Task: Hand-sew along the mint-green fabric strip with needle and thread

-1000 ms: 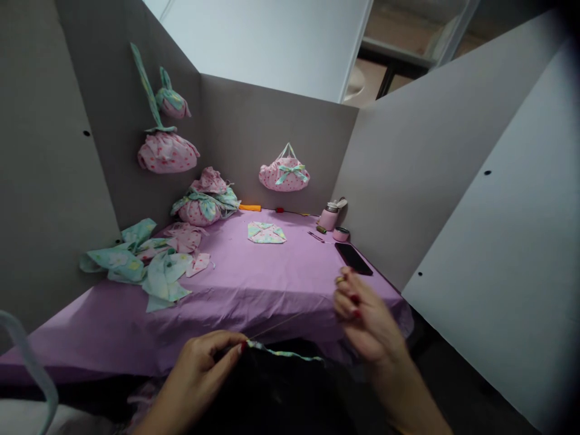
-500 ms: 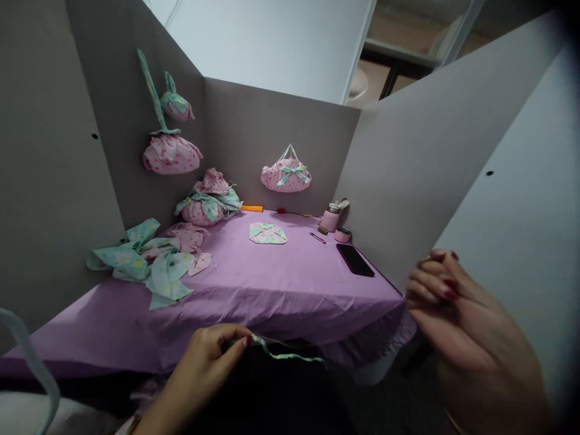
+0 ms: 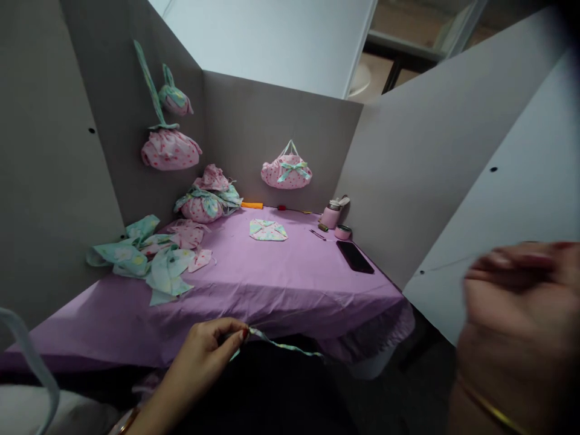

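Note:
My left hand (image 3: pixel 217 350) is closed, thumb and forefinger pinching a narrow green-patterned fabric strip (image 3: pixel 285 346) in front of the table's near edge. The strip's free end trails to the right over my dark lap. Out to the far right, close to the camera, my right hand (image 3: pixel 521 290) is raised with its fingers curled together. It is blurred and partly cut off by the frame, and whatever its fingertips hold cannot be made out. A faint thin line, perhaps thread, runs toward it across the pale wall.
On the purple tablecloth (image 3: pixel 254 266) lie a folded fabric piece (image 3: pixel 268 230), a phone (image 3: pixel 354 257), small scissors-like snips (image 3: pixel 318 234), a pink jar (image 3: pixel 331 214) and a round tin (image 3: pixel 343 232). Fabric scraps (image 3: pixel 167 266) pile at left. Pink pouches (image 3: pixel 286 171) hang on grey partitions.
My right hand has moved farther right and closer to the camera, its fingers still curled. My left hand has shifted slightly left and up, keeping its pinch on the strip.

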### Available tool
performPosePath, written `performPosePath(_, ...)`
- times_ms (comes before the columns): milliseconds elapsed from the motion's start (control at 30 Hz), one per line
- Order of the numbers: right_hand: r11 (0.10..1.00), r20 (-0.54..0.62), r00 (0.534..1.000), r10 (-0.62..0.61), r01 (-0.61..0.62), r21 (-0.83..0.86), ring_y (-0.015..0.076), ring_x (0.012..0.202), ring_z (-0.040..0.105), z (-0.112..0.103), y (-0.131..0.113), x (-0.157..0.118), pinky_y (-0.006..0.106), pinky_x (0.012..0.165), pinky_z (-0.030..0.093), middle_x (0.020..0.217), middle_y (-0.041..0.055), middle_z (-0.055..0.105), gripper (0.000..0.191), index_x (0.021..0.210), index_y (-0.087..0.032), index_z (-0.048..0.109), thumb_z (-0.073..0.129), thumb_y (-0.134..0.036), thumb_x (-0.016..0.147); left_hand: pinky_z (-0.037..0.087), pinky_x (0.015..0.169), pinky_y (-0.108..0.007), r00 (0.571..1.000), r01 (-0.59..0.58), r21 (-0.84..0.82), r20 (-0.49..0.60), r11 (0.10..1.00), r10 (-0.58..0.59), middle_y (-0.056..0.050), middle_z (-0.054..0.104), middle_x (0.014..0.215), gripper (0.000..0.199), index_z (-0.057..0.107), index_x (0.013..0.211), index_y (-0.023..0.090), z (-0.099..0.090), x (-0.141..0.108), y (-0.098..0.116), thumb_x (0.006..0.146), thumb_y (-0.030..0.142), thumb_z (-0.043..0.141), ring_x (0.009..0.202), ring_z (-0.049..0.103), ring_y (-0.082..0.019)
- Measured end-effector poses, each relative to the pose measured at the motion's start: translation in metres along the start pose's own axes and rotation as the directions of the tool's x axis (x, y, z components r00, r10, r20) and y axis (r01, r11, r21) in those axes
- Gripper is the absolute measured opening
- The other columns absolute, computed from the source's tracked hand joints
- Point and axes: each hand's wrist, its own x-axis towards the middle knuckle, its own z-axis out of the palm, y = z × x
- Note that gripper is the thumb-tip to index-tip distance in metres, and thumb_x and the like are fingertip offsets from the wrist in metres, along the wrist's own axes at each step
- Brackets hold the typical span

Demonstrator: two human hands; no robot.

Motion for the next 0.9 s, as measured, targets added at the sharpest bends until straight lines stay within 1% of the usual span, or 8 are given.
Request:
performPosePath(33,0.993,0.039,0.998,0.049,-0.053,0.105,0.0035,0.044,0.045,0.009,0.01,-0.015,0.021,0.044,0.033,0.054,-0.0075,0.045,0.018,0.064,-0.022,0.053,0.055,-0.016,0.081,0.041,0.055,-0.024,1.0,0.022,-0.021,0.0,1.0,-0.022,-0.003,0.068,0.067,0.024,0.068,0.077,0.016,0.0,-0.001,0.0,0.081,0.03,0.049,0.062,0.059,-0.018)
performPosePath(100,0.973,0.286,0.93,0.23,-0.228,-0.038,0.0059,0.045,0.045,0.025,0.035,-0.053,0.02,0.042,0.032,0.057,-0.0072,0.047,0.011,0.075,-0.022,0.054,0.064,-0.018,0.072,0.04,0.053,-0.023,0.998,0.066,-0.066,0.007,0.996,-0.066,-0.003,0.067,0.065,0.026,0.068,0.075,0.016,0.001,-0.002,-0.001,0.081,0.033,0.05,0.06,0.058,-0.017)
performPosePath(133,0.952,0.401,0.865,0.301,-0.248,-0.181,0.0057,0.044,0.042,0.03,0.048,-0.074,0.019,0.041,0.029,0.059,-0.0069,0.049,0.011,0.078,-0.022,0.054,0.064,-0.02,0.072,0.04,0.053,-0.023,0.997,0.083,-0.086,0.011,0.993,-0.082,-0.003,0.067,0.065,0.026,0.068,0.074,0.016,0.001,-0.003,-0.001,0.081,0.034,0.05,0.06,0.057,-0.017)
performPosePath(167,0.897,0.527,0.737,0.424,-0.261,-0.357,0.0061,0.044,0.04,0.034,0.06,-0.095,0.019,0.041,0.029,0.057,-0.0062,0.048,0.008,0.075,-0.02,0.055,0.062,-0.022,0.073,0.04,0.053,-0.023,0.996,0.094,-0.102,0.007,0.99,-0.094,-0.003,0.067,0.065,0.027,0.068,0.073,0.016,0.002,-0.003,-0.002,0.08,0.035,0.051,0.06,0.057,-0.017)
performPosePath(233,0.805,0.664,0.495,0.56,-0.137,-0.577,0.007,0.045,0.037,0.038,0.079,-0.133,0.02,0.042,0.027,0.053,-0.0053,0.044,0.008,0.07,-0.016,0.057,0.06,-0.022,0.074,0.041,0.053,-0.023,0.994,0.103,-0.133,-0.007,0.986,-0.105,-0.003,0.068,0.065,0.025,0.069,0.074,0.016,0.002,-0.003,-0.004,0.079,0.034,0.052,0.061,0.058,-0.018)
performPosePath(367,0.782,0.792,0.37,0.486,0.222,-0.583,0.0098,0.052,0.043,0.043,0.094,-0.174,0.021,0.048,0.03,0.058,-0.002,0.052,0.012,0.074,-0.015,0.062,0.062,-0.027,0.074,0.044,0.062,-0.025,0.997,0.072,-0.181,-0.014,0.981,-0.076,-0.003,0.07,0.071,0.02,0.07,0.08,0.017,0.001,-0.005,-0.005,0.078,0.028,0.053,0.07,0.061,-0.02)
performPosePath(500,0.828,0.858,0.336,0.39,0.28,-0.486,0.0115,0.061,0.052,0.046,0.097,-0.174,0.022,0.057,0.036,0.067,0.0015,0.061,0.014,0.076,-0.015,0.062,0.051,-0.019,0.082,0.044,0.061,-0.025,0.998,0.057,-0.133,-0.034,0.989,-0.062,-0.003,0.068,0.07,0.022,0.069,0.082,0.017,-0.001,-0.007,-0.005,0.079,0.029,0.052,0.068,0.06,-0.02)
performPosePath(900,0.842,0.704,0.53,0.473,-0.037,-0.538,0.0104,0.053,0.043,0.019,0.076,-0.152,0.021,0.049,0.034,0.057,-0.0001,0.05,0.022,0.066,-0.014,0.058,0.055,-0.031,0.079,0.037,0.047,-0.021,0.986,0.081,-0.147,-0.13,0.986,-0.1,0.0,0.06,0.058,0.023,0.066,0.074,0.017,-0.001,-0.003,-0.01,0.079,0.034,0.052,0.054,0.051,-0.015)
